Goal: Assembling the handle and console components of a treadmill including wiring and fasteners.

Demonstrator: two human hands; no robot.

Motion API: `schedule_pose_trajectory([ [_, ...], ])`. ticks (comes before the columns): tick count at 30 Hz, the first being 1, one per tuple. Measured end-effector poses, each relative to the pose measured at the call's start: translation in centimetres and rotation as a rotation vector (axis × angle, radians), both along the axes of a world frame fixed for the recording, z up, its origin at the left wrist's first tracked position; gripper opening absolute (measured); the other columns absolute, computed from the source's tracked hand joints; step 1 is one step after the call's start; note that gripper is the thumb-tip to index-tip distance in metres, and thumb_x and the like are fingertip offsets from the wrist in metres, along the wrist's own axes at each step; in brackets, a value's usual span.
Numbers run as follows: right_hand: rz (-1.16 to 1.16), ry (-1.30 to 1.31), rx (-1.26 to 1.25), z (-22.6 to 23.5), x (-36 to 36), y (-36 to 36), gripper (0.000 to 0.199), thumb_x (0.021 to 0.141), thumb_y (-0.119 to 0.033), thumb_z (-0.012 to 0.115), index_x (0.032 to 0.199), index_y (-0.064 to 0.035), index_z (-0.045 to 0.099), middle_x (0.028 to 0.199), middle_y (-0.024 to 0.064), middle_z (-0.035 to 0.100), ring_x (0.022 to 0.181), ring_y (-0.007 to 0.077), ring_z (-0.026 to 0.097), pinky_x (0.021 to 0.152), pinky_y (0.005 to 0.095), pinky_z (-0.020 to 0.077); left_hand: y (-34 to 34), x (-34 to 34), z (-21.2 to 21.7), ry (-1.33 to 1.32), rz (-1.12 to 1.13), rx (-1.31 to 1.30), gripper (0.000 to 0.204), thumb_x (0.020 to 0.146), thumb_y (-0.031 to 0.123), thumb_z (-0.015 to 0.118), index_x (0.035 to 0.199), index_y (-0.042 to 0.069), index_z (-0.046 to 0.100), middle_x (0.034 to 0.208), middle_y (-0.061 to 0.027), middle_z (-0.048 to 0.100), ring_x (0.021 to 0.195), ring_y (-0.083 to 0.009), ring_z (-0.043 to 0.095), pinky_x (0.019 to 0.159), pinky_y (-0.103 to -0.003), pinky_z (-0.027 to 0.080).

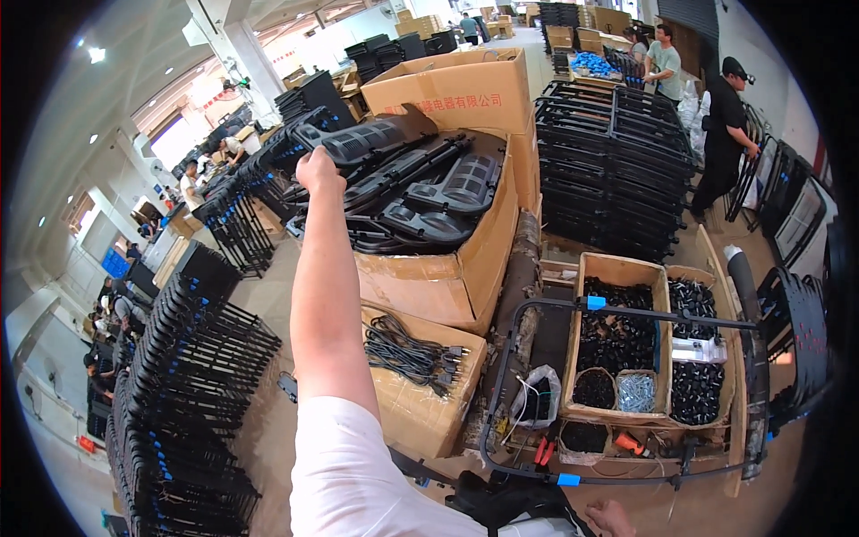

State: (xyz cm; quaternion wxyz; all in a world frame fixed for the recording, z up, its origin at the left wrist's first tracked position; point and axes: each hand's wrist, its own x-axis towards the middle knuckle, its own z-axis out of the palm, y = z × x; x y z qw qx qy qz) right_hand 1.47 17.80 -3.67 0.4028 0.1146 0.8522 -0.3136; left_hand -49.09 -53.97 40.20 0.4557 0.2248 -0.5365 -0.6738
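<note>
Your left hand (318,170) is closed around one end of a black ribbed plastic part (371,140), lifted just above the open cardboard box (447,277) stacked with its like. Your right hand (611,516) rests low near the metal frame (626,315); its grip can't be told.

Not much of the person in shot, honestly. The left arm (329,295) is bare from the wrist down past the elbow, no watch, no band, no glove on the left hand (318,170). Up at the shoulder there's a white short sleeve (358,474), plain fabric, loose fit, a few soft folds, no print or logo that I can see. The right hand (611,519) only just peeks in at the bottom edge, bare too as far as it shows; its fingers are mostly cut off by the frame.
</note>
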Motion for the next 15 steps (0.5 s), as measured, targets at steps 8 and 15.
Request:
schedule_pose_trajectory([
  [8, 0.156, 0.96, -0.173, 24.5, -9.6, -9.5, 0.021, 0.089, -0.015, 0.074, 0.105, -0.0018, 0.073, 0.092, 0.0164, 0.074, 0.087, 0.0339, 0.073, 0.079, 0.0446, 0.0572, 4.2, 6.1, 6.1, 0.546, 0.017, -0.377, 0.03, 0.105, 0.021, 0.064, 0.111, -0.007, 0.07, 0.1, -0.0095, 0.072, 0.084, -0.0171, 0.067, 0.078, -0.032, 0.056],
  [15, 0.065, 1.786, 0.337, 35.8, -20.5, -16.3, 0.093, 0.078, -0.028, 0.088, 0.157, -0.0047, 0.046, 0.154, 0.0185, 0.053, 0.144, 0.036, 0.045, 0.118, 0.0489, 0.0321, 14.6, 11.4, 6.7, 0.361, -0.565, -0.294, 0.033, 0.104, 0.022, 0.07, 0.119, -0.006, 0.072, 0.105, -0.011, 0.076, 0.084, -0.0195, 0.073, 0.077, -0.034, 0.061],
])
